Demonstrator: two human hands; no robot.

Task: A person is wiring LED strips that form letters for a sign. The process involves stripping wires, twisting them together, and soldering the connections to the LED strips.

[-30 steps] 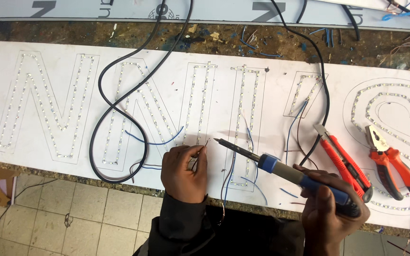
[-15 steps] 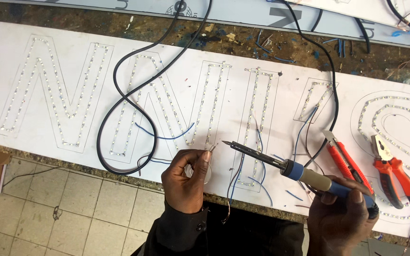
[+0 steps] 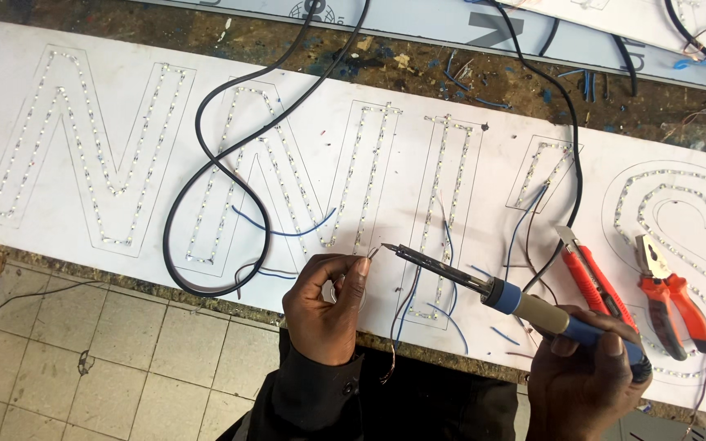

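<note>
The left hand (image 3: 326,306) rests at the near edge of the white sign panel (image 3: 124,106), its thumb and forefinger pinched together on the bare end of a thin wire (image 3: 373,253), which sticks up just past the fingertips; the other fingers are curled in toward the palm. The right hand (image 3: 586,371) sits farther along the same near edge, toward the right, with all its fingers wrapped tightly round the blue and beige handle of a soldering iron (image 3: 484,286). The iron slants up and to the left across the panel, and its dark tip ends just beside the pinched wire end; whether the two actually touch cannot be told. The panel lies lengthwise on a stained workbench (image 3: 418,61) and carries large outlined letters filled with rows of small lights. A black cable (image 3: 206,163) loops in a wide curve over the letters on the left half of the panel and runs off over the far edge. Short blue wires (image 3: 283,231) trail between the letters near the middle. To the right of the iron, near the right-hand end of the panel, a red utility knife (image 3: 590,278) lies at a slant, and just beyond it are red-handled pliers (image 3: 668,294), resting on a curved letter. Below the near edge a tiled floor (image 3: 83,351) shows.
</note>
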